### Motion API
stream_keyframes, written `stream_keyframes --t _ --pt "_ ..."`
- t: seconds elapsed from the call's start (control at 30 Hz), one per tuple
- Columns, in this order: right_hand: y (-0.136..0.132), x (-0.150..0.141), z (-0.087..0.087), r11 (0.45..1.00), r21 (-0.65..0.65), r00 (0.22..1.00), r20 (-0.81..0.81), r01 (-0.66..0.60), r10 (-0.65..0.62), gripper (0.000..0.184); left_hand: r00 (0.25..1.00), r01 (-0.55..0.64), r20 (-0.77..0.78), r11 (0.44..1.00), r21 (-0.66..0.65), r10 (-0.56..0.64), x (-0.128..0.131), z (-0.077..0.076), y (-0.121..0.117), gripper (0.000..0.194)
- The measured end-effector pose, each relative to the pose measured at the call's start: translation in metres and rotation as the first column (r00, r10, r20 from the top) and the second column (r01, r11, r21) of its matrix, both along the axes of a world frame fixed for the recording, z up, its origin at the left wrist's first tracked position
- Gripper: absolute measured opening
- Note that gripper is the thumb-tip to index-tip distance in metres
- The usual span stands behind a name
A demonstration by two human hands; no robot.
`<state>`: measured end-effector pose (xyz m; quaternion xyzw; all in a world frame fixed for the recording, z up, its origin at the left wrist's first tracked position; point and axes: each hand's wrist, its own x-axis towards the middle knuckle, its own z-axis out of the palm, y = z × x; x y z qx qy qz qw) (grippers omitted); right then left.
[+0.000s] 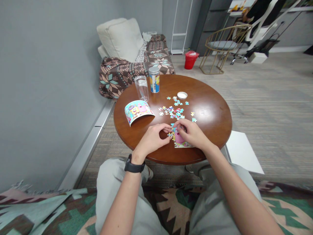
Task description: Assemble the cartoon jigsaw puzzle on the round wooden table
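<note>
A partly joined jigsaw puzzle (179,138) with a pink cartoon figure lies near the front edge of the round table. My left hand (155,137) rests at its left side, thumb and fingers apart in a curve. By those fingertips is a small puzzle piece (170,134); whether they touch it I cannot tell. Over the puzzle's upper part is my right hand (193,133), fingers bent and drawn together, covering part of the picture. What its fingertips hold, if anything, is hidden. Several loose puzzle pieces (172,112) are scattered just beyond both hands.
On the brown table (207,98) stand a clear glass (142,88), a cartoon-printed can (154,80), a curved picture sheet (138,111) and a round lid (182,95). A patterned couch (156,55), red bin (191,60) and wire chair (222,45) are behind. Another person sits at the upper right.
</note>
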<state>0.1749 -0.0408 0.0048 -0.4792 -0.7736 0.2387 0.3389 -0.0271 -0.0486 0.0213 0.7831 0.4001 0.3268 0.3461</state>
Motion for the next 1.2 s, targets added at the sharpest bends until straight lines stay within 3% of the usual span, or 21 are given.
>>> stream_keyframes --t 0.17,0.47,1.0,1.2 --pt "0.0003 0.0005 0.0007 1.0 -0.004 1.0 0.003 -0.005 0.005 0.02 0.998 -0.018 -0.052 0.999 0.046 0.021 -0.0004 -0.0015 0.0015 0.022" --pt "0.0006 0.0002 -0.0004 1.0 0.012 1.0 -0.001 -0.006 0.006 0.02 0.994 0.066 -0.095 0.982 0.174 -0.049 -0.0006 -0.0049 0.0058 0.007" --pt "0.0009 0.0004 -0.0001 1.0 0.001 1.0 -0.007 -0.004 0.004 0.018 0.991 0.059 -0.123 0.99 0.13 -0.043 0.0001 -0.0037 0.004 0.013" --pt "0.001 0.0008 -0.0006 1.0 -0.017 1.0 -0.016 -0.011 0.011 0.019 0.99 0.009 -0.144 0.992 0.124 0.009 -0.0005 0.0017 -0.0008 0.034"
